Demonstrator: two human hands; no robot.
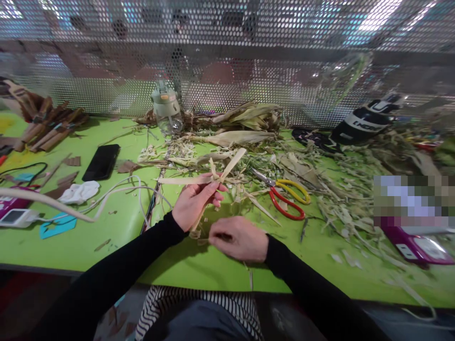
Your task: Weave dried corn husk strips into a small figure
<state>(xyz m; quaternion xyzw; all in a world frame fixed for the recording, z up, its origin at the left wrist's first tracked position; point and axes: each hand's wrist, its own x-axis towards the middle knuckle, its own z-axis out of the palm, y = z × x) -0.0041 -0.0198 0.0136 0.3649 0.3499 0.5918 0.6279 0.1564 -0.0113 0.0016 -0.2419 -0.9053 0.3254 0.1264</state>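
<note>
My left hand is closed, thumb and fingers pinching several pale, flat strips of dried husk where they cross. The strips stick out to the left, upward and down below the palm. Lower and to the right, my right hand is curled just above the green tabletop, close to the lower strip end. Its fingertips are partly turned away, so what they hold, if anything, is hidden. Scissors with one red and one yellow handle lie open beyond my right hand, among husk scraps.
Dried husks and shreds spread across the back and right. A clear bottle and a black bottle stand near the perforated metal screen. At left lie a phone, a white cable and brown bundles.
</note>
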